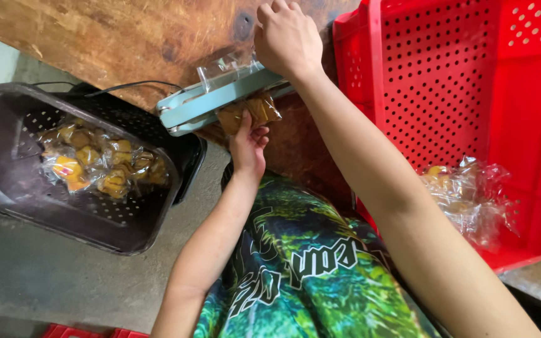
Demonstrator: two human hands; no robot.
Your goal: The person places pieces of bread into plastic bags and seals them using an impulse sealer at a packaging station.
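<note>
While right hand (288, 39) presses sealer (220, 100) down on worn wooden desk (126, 37), left fingers (255, 134) pinch snack bag (248, 112) just below it; grey concrete floor (64, 275) beneath; red crate (446, 94) beside right fingers.

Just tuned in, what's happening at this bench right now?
A person presses the right hand down on the arm of a pale blue heat sealer on the wooden bench. The left hand holds a clear bag of brown snacks under it. Sealed bags lie in the dark crate; the red crate holds more bags.
</note>
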